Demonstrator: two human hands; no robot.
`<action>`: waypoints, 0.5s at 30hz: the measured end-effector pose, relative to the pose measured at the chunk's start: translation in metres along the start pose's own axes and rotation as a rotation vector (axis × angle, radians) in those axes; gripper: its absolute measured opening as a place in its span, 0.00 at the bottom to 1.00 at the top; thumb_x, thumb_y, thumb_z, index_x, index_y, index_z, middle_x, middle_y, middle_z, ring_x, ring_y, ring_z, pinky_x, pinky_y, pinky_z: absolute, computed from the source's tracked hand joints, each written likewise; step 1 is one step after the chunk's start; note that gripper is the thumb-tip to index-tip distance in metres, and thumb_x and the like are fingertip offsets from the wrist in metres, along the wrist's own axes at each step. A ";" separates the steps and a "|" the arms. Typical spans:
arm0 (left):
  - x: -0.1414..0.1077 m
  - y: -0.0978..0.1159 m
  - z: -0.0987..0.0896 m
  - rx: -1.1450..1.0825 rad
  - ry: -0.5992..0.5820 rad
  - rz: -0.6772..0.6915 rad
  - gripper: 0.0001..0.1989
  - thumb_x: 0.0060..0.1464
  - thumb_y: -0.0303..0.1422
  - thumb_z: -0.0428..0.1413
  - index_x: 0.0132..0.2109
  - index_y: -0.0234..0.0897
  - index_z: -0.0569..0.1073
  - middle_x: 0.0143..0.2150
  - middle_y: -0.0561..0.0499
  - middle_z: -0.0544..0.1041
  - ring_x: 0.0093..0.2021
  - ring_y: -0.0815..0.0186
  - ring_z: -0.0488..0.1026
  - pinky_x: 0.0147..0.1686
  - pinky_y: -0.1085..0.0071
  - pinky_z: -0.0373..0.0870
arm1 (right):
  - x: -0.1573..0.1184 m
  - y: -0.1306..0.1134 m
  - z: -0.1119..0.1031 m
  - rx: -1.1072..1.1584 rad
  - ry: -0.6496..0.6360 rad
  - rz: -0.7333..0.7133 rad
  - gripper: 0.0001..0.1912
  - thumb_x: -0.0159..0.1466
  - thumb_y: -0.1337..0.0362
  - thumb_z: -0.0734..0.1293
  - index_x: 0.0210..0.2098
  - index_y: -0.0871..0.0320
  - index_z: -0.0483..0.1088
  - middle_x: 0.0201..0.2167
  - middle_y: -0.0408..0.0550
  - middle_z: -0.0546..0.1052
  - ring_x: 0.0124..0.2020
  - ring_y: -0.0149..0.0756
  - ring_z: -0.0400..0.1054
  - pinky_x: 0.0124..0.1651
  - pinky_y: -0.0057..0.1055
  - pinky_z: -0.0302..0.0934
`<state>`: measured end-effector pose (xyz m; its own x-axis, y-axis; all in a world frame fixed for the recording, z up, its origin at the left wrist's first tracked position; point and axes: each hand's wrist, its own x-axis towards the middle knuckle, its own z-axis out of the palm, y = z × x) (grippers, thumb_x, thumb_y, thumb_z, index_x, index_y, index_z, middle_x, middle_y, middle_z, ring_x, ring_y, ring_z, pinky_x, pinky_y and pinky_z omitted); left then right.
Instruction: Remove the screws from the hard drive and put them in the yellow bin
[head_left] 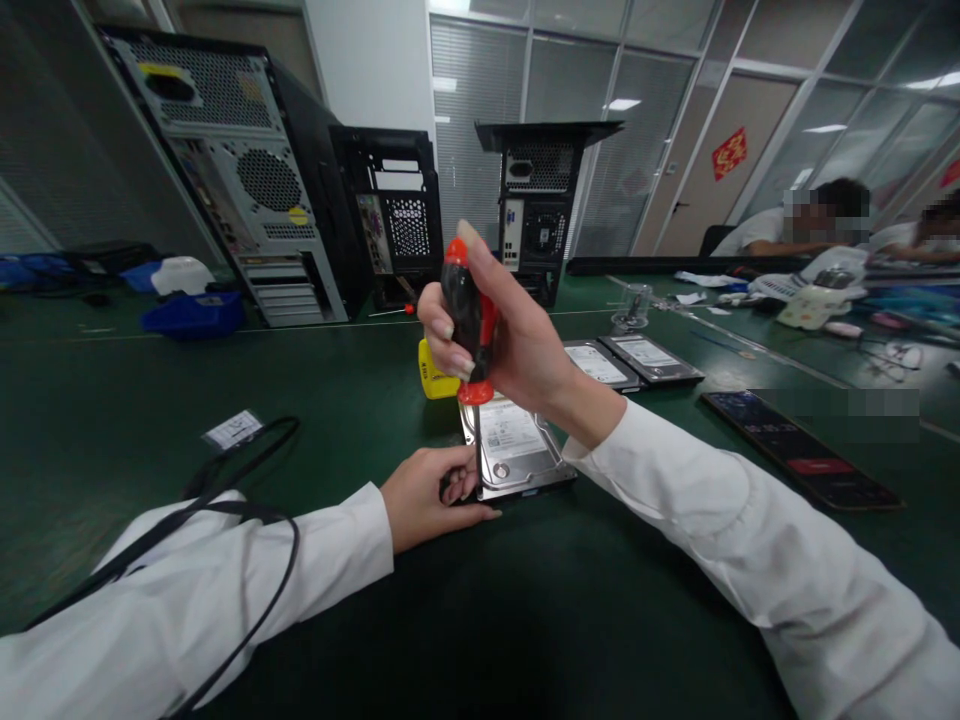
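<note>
My right hand [517, 330] is wrapped round the red and black handle of a screwdriver [469, 335], held upright with the thumb near its top. Its thin shaft points down to the left front corner of a hard drive [517, 435] lying label up on the green table. Against that same corner, my left hand [439, 495] has its fingers curled in and closed on the drive's edge, next to the shaft. The screwdriver's tip and whatever it meets are hard to see. Just behind the drive stands a yellow object [435, 372], partly hidden by my right hand.
Two more hard drives [651, 358] lie behind on the right, near a clear jar [636, 305]. A phone [802, 450] is at right. Computer cases [270, 180] stand at the back. A black cable [247, 470] crosses my left sleeve. Co-workers [802, 225] sit at far right.
</note>
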<state>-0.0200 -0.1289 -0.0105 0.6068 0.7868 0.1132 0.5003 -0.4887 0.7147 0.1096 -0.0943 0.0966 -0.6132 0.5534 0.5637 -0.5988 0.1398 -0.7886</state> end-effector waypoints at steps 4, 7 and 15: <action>0.000 -0.001 0.000 0.006 -0.003 -0.006 0.14 0.45 0.35 0.62 0.27 0.34 0.64 0.21 0.60 0.60 0.21 0.73 0.58 0.22 0.78 0.54 | -0.001 -0.003 -0.003 0.079 0.029 0.048 0.19 0.68 0.54 0.48 0.35 0.60 0.62 0.27 0.41 0.62 0.21 0.22 0.59 0.24 0.22 0.57; 0.000 -0.001 0.000 0.001 0.001 -0.005 0.14 0.45 0.36 0.62 0.27 0.34 0.64 0.21 0.60 0.60 0.21 0.73 0.57 0.21 0.78 0.54 | -0.002 -0.005 -0.004 0.129 0.002 0.080 0.25 0.68 0.53 0.43 0.36 0.61 0.63 0.25 0.41 0.61 0.20 0.22 0.57 0.22 0.22 0.55; 0.000 -0.001 0.000 0.012 0.013 0.004 0.15 0.46 0.38 0.62 0.28 0.35 0.64 0.21 0.60 0.61 0.21 0.73 0.57 0.21 0.78 0.55 | -0.001 0.001 0.003 0.072 -0.116 0.066 0.27 0.61 0.45 0.58 0.18 0.60 0.56 0.15 0.37 0.54 0.14 0.22 0.47 0.15 0.21 0.44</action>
<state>-0.0206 -0.1281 -0.0113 0.6010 0.7894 0.1248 0.5054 -0.4963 0.7059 0.1076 -0.0972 0.0959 -0.7056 0.4601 0.5389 -0.5879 0.0444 -0.8077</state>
